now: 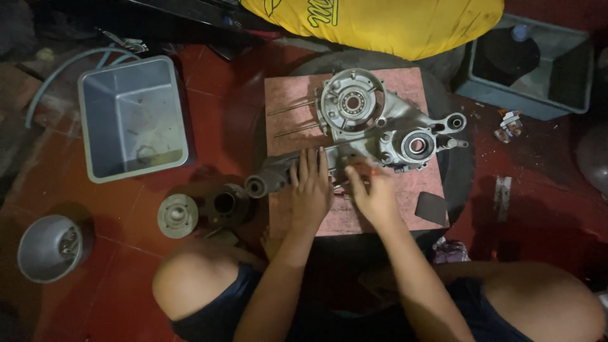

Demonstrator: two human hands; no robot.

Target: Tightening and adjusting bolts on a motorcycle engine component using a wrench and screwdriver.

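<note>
A: Starting at our far left, a small metal bowl (49, 247) sits on the red floor (126, 266), and behind it a grey plastic tub (133, 117) with a hose (57, 73) curling past it. Closer in we have a round metal disc (178, 216) and a dark hub (227, 204), set aside but within reach, it seems.

B: Then our left hand (310, 188) lies flat, fingers (308, 166) spread open, palm pressing on the long arm of the engine casing (380, 123). We judge it is there to keep the part from shifting.

A: And the right hand (375, 193)?

B: Its fingers (358, 182) are pinched together at the casing's lower edge. Whether they hold something small, we cannot tell.

A: The casing lies on the pink board (288, 95), which serves as our bench on top of a tyre (459, 171). It is dull grey cast metal, inner face up, with a large round bearing seat and a smaller one to its right.

B: Further right lie a dark pad (432, 208) and a second grey tub (557, 95).
</note>
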